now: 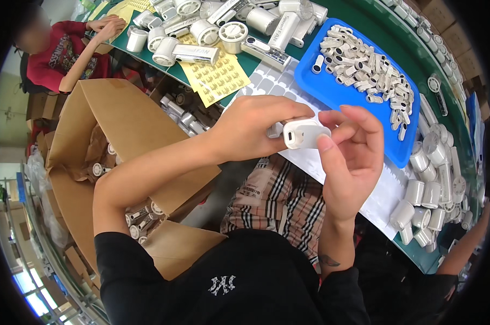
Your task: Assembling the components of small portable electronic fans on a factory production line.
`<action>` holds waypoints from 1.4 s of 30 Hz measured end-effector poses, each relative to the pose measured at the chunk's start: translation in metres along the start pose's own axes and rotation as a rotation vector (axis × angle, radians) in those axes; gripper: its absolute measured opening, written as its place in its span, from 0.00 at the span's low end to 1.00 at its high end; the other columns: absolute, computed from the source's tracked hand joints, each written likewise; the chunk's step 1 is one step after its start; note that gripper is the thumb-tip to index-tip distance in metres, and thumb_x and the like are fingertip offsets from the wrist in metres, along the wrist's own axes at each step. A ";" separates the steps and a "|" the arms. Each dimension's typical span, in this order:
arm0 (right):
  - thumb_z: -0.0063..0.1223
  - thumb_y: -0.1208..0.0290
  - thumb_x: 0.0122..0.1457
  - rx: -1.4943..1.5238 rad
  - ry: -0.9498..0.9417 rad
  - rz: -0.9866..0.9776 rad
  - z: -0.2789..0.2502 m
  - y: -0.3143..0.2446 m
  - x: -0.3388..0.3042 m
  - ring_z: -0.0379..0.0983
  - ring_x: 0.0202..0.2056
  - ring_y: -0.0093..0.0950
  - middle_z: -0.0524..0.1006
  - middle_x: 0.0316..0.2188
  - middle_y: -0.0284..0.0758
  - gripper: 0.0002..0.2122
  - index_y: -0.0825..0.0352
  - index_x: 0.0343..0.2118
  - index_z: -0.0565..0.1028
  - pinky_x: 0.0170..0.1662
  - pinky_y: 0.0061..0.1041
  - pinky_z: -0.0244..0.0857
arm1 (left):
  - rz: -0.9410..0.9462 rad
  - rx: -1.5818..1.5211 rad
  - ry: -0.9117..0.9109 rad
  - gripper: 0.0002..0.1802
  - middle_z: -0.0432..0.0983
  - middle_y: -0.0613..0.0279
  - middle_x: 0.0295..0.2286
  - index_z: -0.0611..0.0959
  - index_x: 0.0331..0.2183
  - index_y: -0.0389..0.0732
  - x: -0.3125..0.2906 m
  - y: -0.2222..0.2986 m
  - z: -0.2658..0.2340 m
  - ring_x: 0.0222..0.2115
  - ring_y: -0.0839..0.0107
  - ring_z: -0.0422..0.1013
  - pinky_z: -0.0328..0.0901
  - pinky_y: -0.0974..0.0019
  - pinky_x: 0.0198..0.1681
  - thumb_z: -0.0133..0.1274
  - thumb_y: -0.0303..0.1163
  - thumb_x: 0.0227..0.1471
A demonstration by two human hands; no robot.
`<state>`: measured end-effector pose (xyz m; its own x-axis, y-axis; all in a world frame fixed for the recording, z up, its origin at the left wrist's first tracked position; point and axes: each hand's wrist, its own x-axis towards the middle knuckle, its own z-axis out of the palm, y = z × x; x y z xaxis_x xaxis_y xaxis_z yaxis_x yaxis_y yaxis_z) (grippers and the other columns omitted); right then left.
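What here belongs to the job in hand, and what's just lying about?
Likely involved:
white slotted plastic piece, in left hand, touched by right hand
perhaps blue rectangular plastic tray of oblong white parts

Probably lying about:
open brown cardboard box
yellow patterned paper sheet

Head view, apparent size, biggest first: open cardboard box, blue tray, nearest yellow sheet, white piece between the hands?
1. Cardboard box
2. Blue tray
3. Yellow sheet, partly covered
4. White piece, smallest although apparently nearer the camera
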<state>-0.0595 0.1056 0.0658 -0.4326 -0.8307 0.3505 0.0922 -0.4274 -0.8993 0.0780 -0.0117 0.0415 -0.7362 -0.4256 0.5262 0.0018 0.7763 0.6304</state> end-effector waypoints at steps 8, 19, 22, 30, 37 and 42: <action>0.57 0.88 0.48 0.018 -0.020 0.006 0.002 0.005 -0.001 0.71 0.42 0.24 0.73 0.26 0.30 0.23 0.71 0.49 0.67 0.52 0.28 0.62 | 0.019 -0.009 0.011 0.22 0.80 0.62 0.34 0.81 0.38 0.44 0.000 -0.003 0.000 0.32 0.61 0.77 0.71 0.63 0.31 0.65 0.25 0.34; 0.57 0.88 0.47 0.012 -0.027 -0.006 0.003 0.008 0.001 0.71 0.41 0.24 0.73 0.26 0.31 0.23 0.71 0.49 0.67 0.51 0.27 0.61 | 0.003 -0.025 -0.052 0.22 0.80 0.58 0.36 0.80 0.38 0.39 0.001 -0.004 -0.003 0.35 0.59 0.77 0.71 0.63 0.36 0.66 0.24 0.35; 0.57 0.88 0.47 0.002 -0.015 -0.005 0.004 0.008 0.000 0.70 0.41 0.23 0.73 0.26 0.31 0.23 0.71 0.49 0.67 0.51 0.27 0.61 | 0.015 -0.021 -0.048 0.22 0.80 0.58 0.36 0.81 0.38 0.39 0.000 -0.004 -0.003 0.35 0.60 0.77 0.71 0.64 0.36 0.65 0.24 0.35; 0.58 0.87 0.48 -0.007 -0.003 0.007 0.005 0.008 -0.001 0.70 0.41 0.23 0.74 0.28 0.33 0.23 0.72 0.49 0.67 0.52 0.27 0.60 | 0.017 -0.001 -0.038 0.21 0.80 0.58 0.36 0.81 0.37 0.39 0.000 -0.005 -0.002 0.35 0.60 0.77 0.71 0.64 0.35 0.65 0.24 0.34; 0.58 0.87 0.48 -0.007 -0.013 -0.003 0.004 0.009 -0.001 0.70 0.41 0.23 0.74 0.28 0.33 0.23 0.71 0.49 0.67 0.52 0.26 0.60 | 0.025 0.002 -0.035 0.21 0.80 0.59 0.35 0.81 0.37 0.40 0.001 -0.006 -0.002 0.34 0.60 0.77 0.71 0.64 0.35 0.66 0.24 0.34; 0.57 0.87 0.48 -0.039 -0.005 -0.020 0.005 0.009 -0.001 0.71 0.41 0.23 0.74 0.28 0.34 0.23 0.72 0.49 0.67 0.52 0.26 0.61 | 0.027 0.010 -0.040 0.21 0.80 0.59 0.36 0.80 0.37 0.40 0.001 -0.007 -0.002 0.34 0.60 0.77 0.71 0.64 0.35 0.66 0.24 0.34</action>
<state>-0.0540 0.1004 0.0585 -0.4294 -0.8238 0.3701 0.0487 -0.4303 -0.9014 0.0785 -0.0186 0.0394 -0.7622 -0.3857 0.5198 0.0152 0.7921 0.6102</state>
